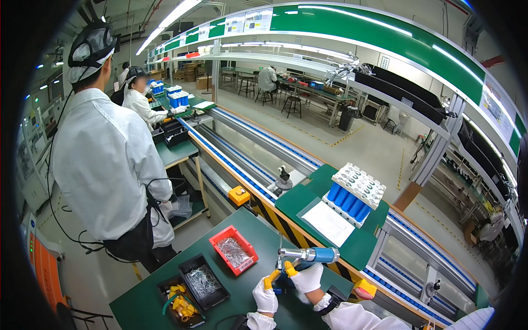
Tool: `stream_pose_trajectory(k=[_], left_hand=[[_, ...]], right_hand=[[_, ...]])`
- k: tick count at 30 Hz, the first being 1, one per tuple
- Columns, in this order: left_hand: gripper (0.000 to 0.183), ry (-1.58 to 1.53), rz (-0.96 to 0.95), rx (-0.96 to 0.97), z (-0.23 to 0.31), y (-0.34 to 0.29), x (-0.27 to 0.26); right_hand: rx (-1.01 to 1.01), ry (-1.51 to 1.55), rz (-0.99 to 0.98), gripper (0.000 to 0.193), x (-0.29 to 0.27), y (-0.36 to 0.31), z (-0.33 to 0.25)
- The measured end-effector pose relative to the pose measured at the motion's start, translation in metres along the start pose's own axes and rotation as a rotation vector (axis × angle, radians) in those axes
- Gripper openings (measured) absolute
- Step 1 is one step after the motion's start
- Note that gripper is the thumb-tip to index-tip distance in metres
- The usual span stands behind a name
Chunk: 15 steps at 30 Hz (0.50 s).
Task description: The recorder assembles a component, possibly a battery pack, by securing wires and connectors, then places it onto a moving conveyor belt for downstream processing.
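My left hand (265, 295) and my right hand (306, 278) are close together at the near right of the green table. Both wear white gloves with yellow fingertip covers. Fingers are drawn together on each hand; what they pinch is too small to make out. Just above them lies a blue and silver power tool (311, 254), shaped like a rivet gun, its silver end toward the left. A dark blue piece shows partly between the hands. To the left, a red bin (254, 258) and a black bin (223, 297) hold thin silver pins resembling rivets.
Another black bin (162, 289) holds yellow pieces. Beyond the table, a conveyor (242, 151) carries a green board (297, 204) with blue cylinders (347, 204) under a white holder and a paper sheet (327, 223). A yellow box (239, 195) sits on its edge. A person (104, 159) stands at left.
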<state>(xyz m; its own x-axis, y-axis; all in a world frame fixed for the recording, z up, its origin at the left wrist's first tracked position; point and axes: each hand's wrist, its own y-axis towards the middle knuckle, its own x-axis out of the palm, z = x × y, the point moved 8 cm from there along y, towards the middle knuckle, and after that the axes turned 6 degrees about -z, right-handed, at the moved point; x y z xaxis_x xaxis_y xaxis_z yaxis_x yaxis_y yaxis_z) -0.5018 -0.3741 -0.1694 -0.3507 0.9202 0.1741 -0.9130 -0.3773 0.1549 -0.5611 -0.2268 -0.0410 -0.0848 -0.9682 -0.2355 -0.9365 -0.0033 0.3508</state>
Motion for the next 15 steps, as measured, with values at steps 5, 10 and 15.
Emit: stream_pose_trajectory(k=[5, 10, 15], left_hand=[[0.040, -0.003, 0.011, 0.014, 0.005, 0.008, -0.003], [0.039, -0.005, 0.013, 0.012, 0.006, 0.018, -0.006], [0.043, 0.008, 0.014, 0.019, 0.003, 0.024, -0.008]], right_hand=[[-0.029, -0.018, 0.005, 0.027, 0.005, 0.006, -0.006], [-0.045, -0.002, 0.021, 0.028, 0.011, 0.013, -0.006], [-0.069, -0.048, 0.020, 0.028, 0.016, 0.018, -0.005]])
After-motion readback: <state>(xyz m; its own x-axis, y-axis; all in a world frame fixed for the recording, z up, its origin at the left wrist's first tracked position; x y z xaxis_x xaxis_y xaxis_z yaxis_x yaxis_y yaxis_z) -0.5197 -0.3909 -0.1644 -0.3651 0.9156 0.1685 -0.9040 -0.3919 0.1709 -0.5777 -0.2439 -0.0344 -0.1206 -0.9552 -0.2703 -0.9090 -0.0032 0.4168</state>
